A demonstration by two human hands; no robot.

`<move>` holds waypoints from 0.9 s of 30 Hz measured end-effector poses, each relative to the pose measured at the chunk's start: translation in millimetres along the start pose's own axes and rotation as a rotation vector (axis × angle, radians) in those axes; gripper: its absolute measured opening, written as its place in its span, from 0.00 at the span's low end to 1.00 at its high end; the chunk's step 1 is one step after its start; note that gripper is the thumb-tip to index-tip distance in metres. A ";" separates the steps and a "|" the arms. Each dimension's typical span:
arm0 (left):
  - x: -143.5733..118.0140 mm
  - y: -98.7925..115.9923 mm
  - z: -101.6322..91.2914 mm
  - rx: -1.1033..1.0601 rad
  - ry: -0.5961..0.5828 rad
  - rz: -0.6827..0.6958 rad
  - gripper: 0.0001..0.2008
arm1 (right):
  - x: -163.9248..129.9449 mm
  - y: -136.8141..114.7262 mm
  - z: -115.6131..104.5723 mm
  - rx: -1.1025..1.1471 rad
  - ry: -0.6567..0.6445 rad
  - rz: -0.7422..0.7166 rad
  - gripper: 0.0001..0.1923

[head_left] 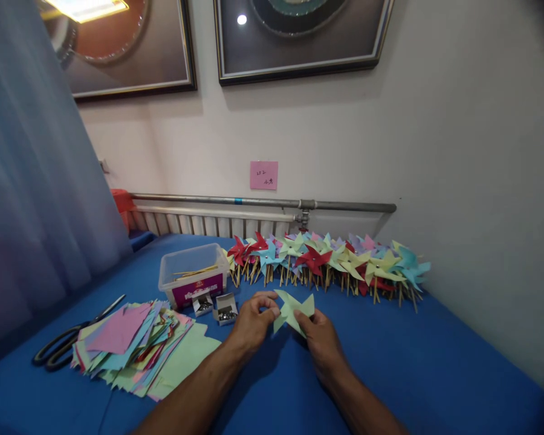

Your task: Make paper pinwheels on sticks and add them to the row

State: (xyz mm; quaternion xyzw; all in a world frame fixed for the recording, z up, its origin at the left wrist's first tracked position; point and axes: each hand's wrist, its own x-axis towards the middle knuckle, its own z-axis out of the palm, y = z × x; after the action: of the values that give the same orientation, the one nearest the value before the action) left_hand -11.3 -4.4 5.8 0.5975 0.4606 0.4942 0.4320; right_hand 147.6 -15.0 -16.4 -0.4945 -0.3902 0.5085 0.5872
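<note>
- light-green paper pinwheel (294, 309) — pinched between left hand (252, 323) and right hand (323, 343), fingers of both curled shut on it, just above the table (435, 362) middle
- two small open boxes (225, 308) just left of the left hand
- one clear tub (193, 273), one scissors (68, 341) near the left edge
- finished pinwheels (326, 260) along the far edge — too many to count

Dim room, lamp glare in the framed picture (118, 45), corners blurred and warped.
</note>
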 end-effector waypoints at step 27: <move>-8.7 12.4 0.5 0.264 -0.104 0.087 0.05 | -11.7 4.4 11.4 0.146 -0.182 0.000 0.23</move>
State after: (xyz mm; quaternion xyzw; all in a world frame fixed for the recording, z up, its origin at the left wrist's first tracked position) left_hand -10.0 -15.4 16.1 0.6933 0.4722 0.4160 0.3512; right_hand 133.6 -24.4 -17.8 -0.4021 -0.4037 0.5782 0.5840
